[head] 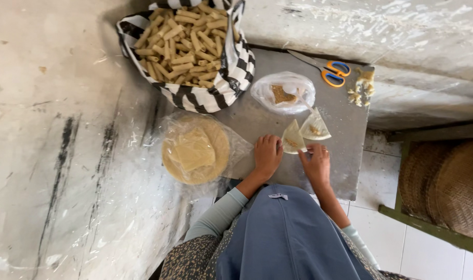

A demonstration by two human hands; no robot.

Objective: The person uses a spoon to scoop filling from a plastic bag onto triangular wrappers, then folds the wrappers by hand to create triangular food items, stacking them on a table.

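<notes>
Both forearms reach forward from the body in pale long sleeves, close together. The left hand (267, 154) lies palm down, fingers curled and pointing ahead. The right hand (316, 163) sits just beside it, back upward, fingertips bent down and pinched together at the front

Striped black-white bag (215, 91) at counter (345, 129) far left corner. Clear plastic bag (283, 93) mid-counter, brown filling inside. Clear flat plastic wrap (195, 150) around round pale sheets, counter's left edge.
</notes>
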